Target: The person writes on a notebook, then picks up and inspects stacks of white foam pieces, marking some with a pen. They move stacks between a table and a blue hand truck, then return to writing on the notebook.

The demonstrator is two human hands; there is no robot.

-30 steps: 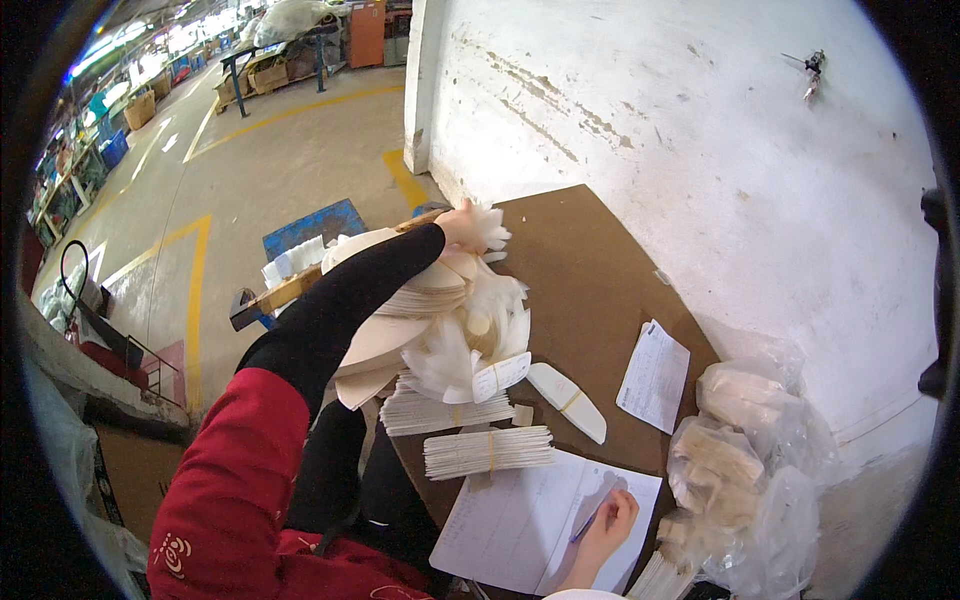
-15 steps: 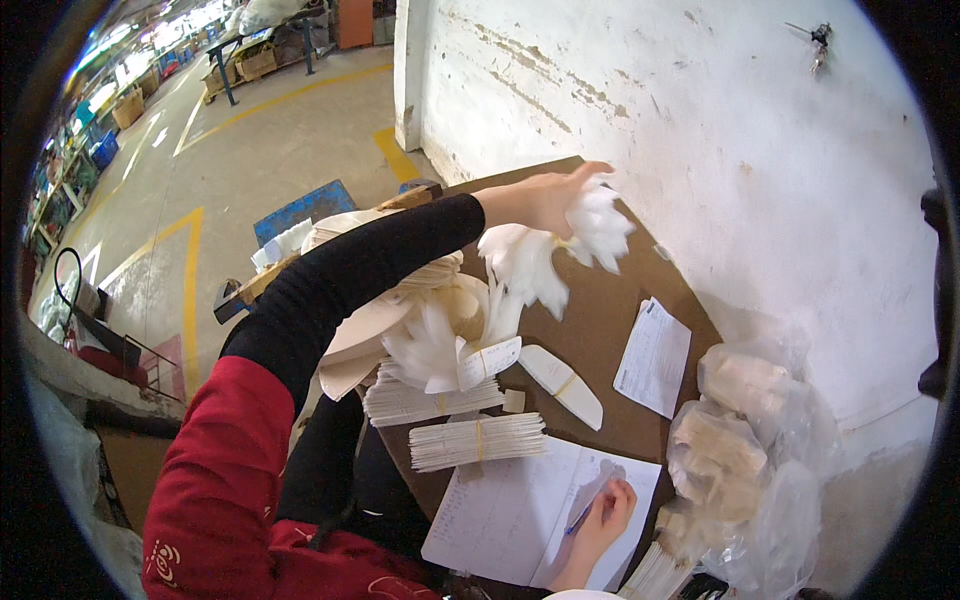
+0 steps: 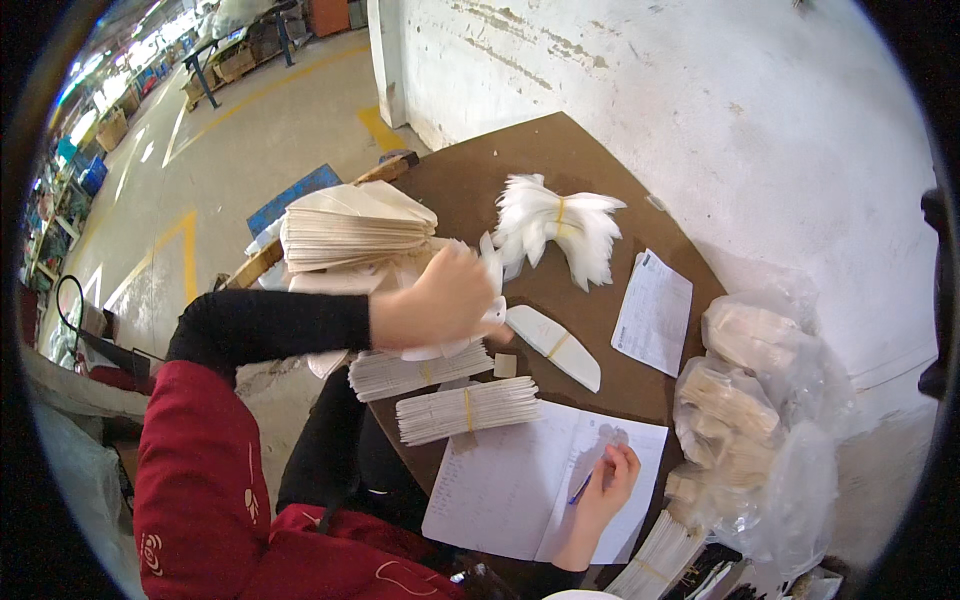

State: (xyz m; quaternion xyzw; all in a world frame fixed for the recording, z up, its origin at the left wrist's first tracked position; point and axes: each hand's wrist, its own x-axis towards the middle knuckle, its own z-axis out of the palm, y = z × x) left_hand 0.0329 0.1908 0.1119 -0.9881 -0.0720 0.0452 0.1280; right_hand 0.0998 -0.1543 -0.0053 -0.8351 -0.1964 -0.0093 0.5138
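My right hand (image 3: 606, 492) is closed around a blue pen (image 3: 580, 488), resting on the right page of an open notebook (image 3: 505, 492) with handwriting on it. My left hand (image 3: 440, 302), smeared by motion, is over the pale stacks left of the table's middle. Its fingers are too blurred to show whether they hold anything; white pieces show around it. Beyond it lies a fanned bundle of white leaf-shaped pieces (image 3: 560, 222) tied with a yellow band. A banded white half-moon stack (image 3: 556, 346) lies just right of the hand. Nearer are banded stacks of thin pale strips (image 3: 466, 408).
A large cream stack (image 3: 358, 235) stands at the table's left edge. A printed paper sheet (image 3: 652, 312) lies on the right of the brown table (image 3: 600, 150). Clear plastic bags of pale pieces (image 3: 735, 400) sit between table and white wall (image 3: 700, 130).
My left hand has let go of the fanned white bundle, which now lies on the table, and has come back toward me and to the left. My right hand stays on the notebook with the pen.
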